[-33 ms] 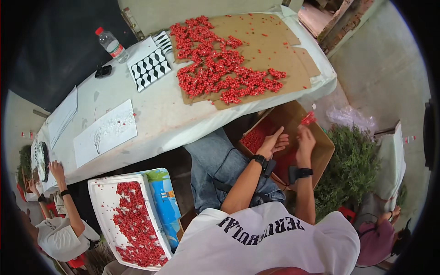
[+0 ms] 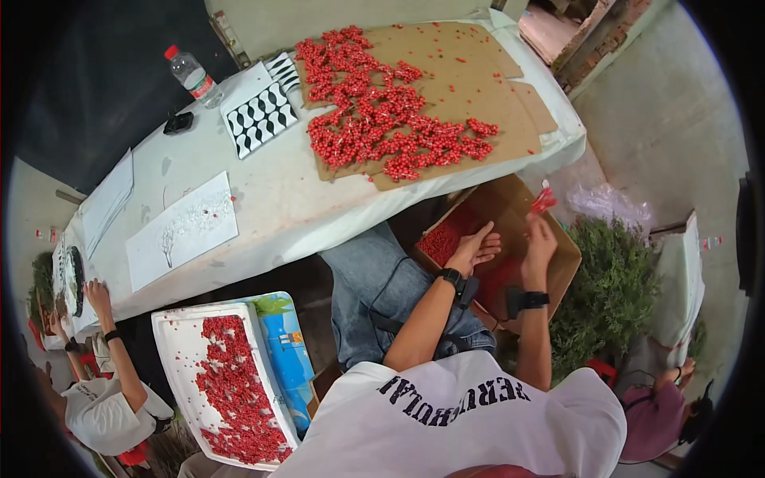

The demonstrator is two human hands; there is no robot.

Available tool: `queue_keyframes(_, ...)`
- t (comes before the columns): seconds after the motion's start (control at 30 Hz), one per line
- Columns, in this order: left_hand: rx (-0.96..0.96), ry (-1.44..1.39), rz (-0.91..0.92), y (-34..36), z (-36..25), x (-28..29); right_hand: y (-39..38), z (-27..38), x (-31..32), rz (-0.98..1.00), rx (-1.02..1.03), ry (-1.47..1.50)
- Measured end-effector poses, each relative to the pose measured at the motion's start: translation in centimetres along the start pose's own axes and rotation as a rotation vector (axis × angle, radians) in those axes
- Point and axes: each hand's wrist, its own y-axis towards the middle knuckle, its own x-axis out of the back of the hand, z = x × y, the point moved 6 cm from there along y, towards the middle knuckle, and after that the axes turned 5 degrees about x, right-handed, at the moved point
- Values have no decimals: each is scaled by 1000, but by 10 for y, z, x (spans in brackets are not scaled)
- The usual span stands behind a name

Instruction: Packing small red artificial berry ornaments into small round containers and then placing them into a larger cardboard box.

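Observation:
My left hand (image 2: 478,251) is over the cardboard box (image 2: 562,287), fingers loosely spread and apparently empty. To its right my right hand (image 2: 539,243) is raised at the box's rim, fingertips pinched on a small red sprig (image 2: 543,201) that sticks up above them; its detail is unclear. Loose red berries (image 2: 438,243) lie inside the box, partly hidden by my hands. Beyond the box, many red berry clusters (image 2: 366,119) are spread over cardboard (image 2: 502,111) on the white-covered table (image 2: 311,223).
A bottle (image 2: 199,80), paper sheets (image 2: 179,231) and patterned pads (image 2: 259,119) lie on the table. A foam tray (image 2: 171,350) of berries is at lower left, green foliage (image 2: 606,295) at right. Co-workers work at far left (image 2: 107,414) and far right (image 2: 649,422).
My right hand and the red sprig have shifted slightly rightward, with the sprig a little higher. My left hand is nearly still.

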Motion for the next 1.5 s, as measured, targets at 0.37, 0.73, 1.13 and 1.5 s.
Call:
queue_keyframes(0.37, 32, 63, -349, 41, 30, 62, 84, 191, -164, 592, 441, -506)
queue_keyframes(0.73, 42, -18, -434, 43, 22, 69, 139, 160, -300, 1098, 859, -522)
queue_keyframes(1.13, -70, 34, -457, 54, 27, 78, 140, 148, -315, 1129, 758, -643)
queue_keyframes(1.5, -103, -74, -447, 63, 30, 73, 143, 146, -310, 1147, 805, -707)
